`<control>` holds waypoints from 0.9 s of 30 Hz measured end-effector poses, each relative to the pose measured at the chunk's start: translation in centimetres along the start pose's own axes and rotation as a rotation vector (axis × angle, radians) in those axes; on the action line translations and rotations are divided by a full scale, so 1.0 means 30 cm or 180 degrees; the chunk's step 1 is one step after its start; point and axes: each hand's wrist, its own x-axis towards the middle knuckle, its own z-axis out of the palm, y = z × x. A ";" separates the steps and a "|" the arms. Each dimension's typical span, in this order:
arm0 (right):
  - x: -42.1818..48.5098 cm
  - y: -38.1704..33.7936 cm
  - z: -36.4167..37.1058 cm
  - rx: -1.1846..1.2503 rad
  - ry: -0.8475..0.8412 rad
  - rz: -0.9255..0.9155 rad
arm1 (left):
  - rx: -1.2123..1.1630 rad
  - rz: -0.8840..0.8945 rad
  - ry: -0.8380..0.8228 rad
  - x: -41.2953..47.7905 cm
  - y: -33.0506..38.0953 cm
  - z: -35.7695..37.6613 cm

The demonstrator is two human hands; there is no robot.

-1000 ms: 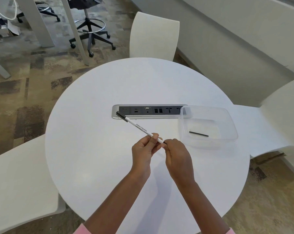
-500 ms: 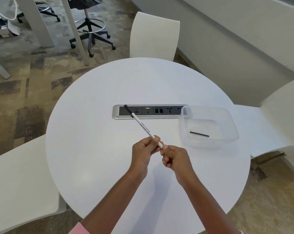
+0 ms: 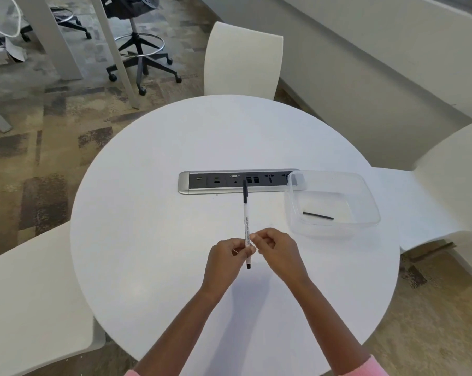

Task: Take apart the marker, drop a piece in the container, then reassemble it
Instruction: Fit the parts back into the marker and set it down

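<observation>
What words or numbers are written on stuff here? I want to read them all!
On the marker: small grey print along the white barrel, too small to read.
On the socket panel: tiny marks by the ports, too blurred to read.
On the container: no writing seen.

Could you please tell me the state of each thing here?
marker: capped, held above the table.
left hand: grips the marker.
right hand: fingers curled beside the marker; grip unclear.
container: open, lidless.
black stick: lying flat in the container.
</observation>
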 end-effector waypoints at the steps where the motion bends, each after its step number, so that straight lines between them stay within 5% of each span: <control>1: 0.007 0.002 0.013 -0.0010 0.0004 -0.0015 | 0.0071 0.0008 -0.0001 0.000 -0.006 0.004; 15: 0.071 0.055 0.113 -0.0312 -0.0029 0.0219 | 0.0873 0.0054 0.0000 0.027 -0.113 0.013; 27: 0.138 0.099 0.202 -0.1330 0.0120 0.0291 | 0.2843 0.0216 0.0039 0.103 -0.237 -0.027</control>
